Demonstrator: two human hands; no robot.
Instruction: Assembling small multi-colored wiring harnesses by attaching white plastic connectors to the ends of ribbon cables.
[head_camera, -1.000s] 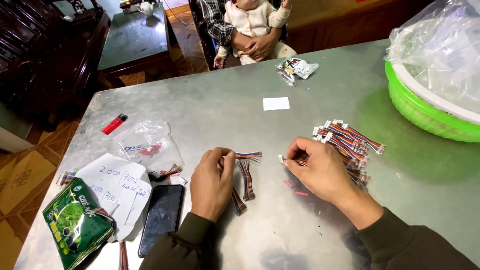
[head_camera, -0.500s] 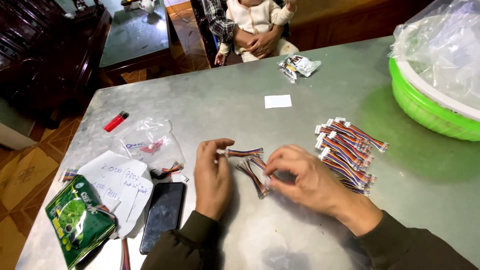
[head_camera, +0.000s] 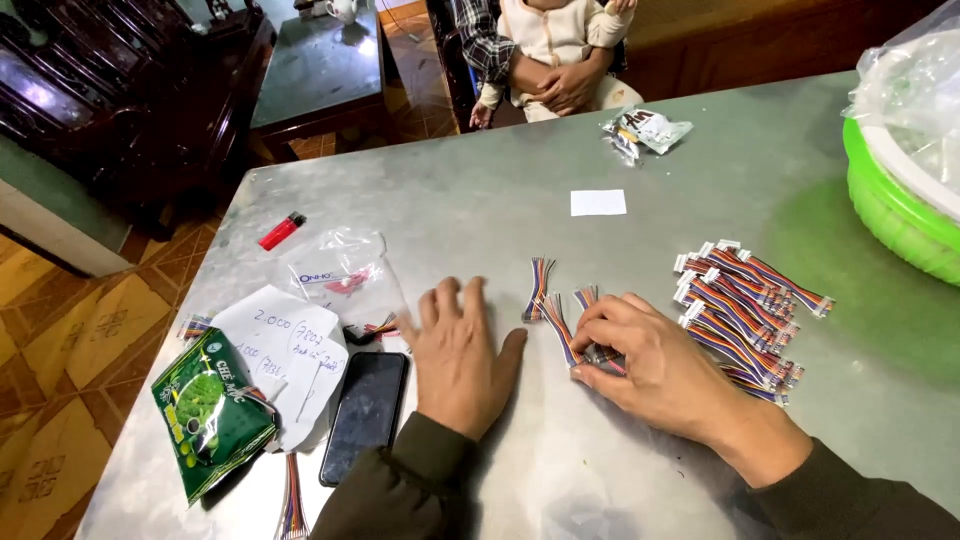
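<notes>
My right hand (head_camera: 655, 365) pinches the ends of a few short multicoloured wire leads (head_camera: 565, 330) against the metal table (head_camera: 500, 200), fingertips closed on them. My left hand (head_camera: 460, 350) lies flat and open on the table, holding nothing, just left of another loose lead (head_camera: 538, 288). A stack of finished leads with white connectors (head_camera: 745, 300) sits just right of my right hand. A black phone (head_camera: 365, 415) lies beside my left wrist.

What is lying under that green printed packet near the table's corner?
The green printed packet overlaps the edge of a white handwritten paper sheet, and multicoloured ribbon wires run out from near its lower edge. Whatever else lies beneath the packet is covered.
</notes>
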